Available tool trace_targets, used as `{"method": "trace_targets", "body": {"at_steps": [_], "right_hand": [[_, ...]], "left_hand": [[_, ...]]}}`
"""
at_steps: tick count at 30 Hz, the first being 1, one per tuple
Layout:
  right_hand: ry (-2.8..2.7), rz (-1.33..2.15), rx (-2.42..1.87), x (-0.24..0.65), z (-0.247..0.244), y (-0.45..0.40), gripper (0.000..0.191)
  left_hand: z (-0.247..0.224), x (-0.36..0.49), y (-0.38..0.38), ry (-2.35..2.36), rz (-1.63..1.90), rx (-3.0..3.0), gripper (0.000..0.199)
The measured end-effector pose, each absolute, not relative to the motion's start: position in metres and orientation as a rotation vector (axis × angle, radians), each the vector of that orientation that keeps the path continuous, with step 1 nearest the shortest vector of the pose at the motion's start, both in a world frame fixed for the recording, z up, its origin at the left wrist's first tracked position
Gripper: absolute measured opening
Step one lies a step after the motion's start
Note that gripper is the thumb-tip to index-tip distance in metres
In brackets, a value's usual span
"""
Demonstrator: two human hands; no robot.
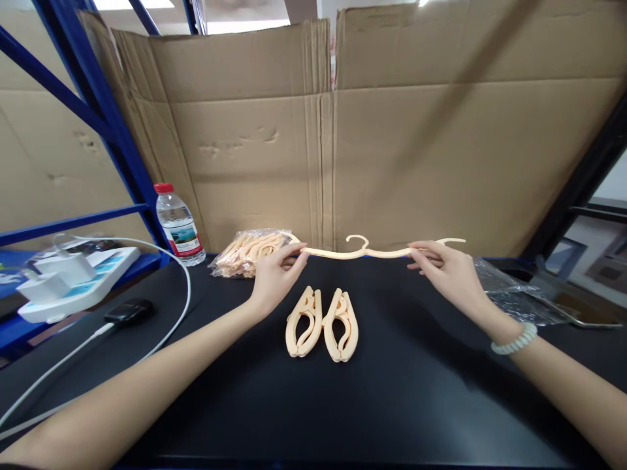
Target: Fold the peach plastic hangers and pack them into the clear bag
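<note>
A peach-coloured plastic hanger (337, 254) is stretched out level above the black table, its small hook pointing up at the middle. My left hand (277, 277) pinches it near one end, and my right hand (448, 271) pinches it near the other. Below it, two folded hangers of the same colour lie side by side on the table, a left one (292, 329) and a right one (353, 326). Behind my left hand sits a clear bag of more folded hangers (240, 256).
A water bottle (182, 228) with a red cap stands at the back left. A white power strip (105, 277), a black device (128, 311) and white cables occupy the left side. Crumpled clear plastic (519, 297) lies at the right. Cardboard (416, 130) walls the back.
</note>
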State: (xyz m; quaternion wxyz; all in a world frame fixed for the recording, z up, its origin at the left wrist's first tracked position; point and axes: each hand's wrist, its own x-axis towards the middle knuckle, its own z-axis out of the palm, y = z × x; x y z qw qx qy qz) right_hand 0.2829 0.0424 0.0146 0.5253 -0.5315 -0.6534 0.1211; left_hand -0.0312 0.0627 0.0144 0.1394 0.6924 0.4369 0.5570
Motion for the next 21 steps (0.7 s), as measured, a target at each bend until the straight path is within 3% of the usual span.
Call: {"method": "trace_targets", "body": {"at_steps": [6,10,15,21], "right_hand": [[-1.155,0.714,-1.020,0.263,0.007,0.041,0.041],[-0.995,0.715,-0.920,0.255,0.002,0.039,0.039],[-0.889,0.723,-0.888,0.251,0.000,0.034,0.051],[-0.888,0.698,-0.900,0.249,0.004,0.030,0.087]], "left_hand": [[0.012,-0.019,0.057,1.073,1.644,1.503,0.031],[0.009,-0.011,0.050,0.999,1.621,1.329,0.031],[0.010,-0.008,0.046,0.926,1.667,1.232,0.038],[0.009,-0.005,0.043,0.887,1.713,1.177,0.044]]}}
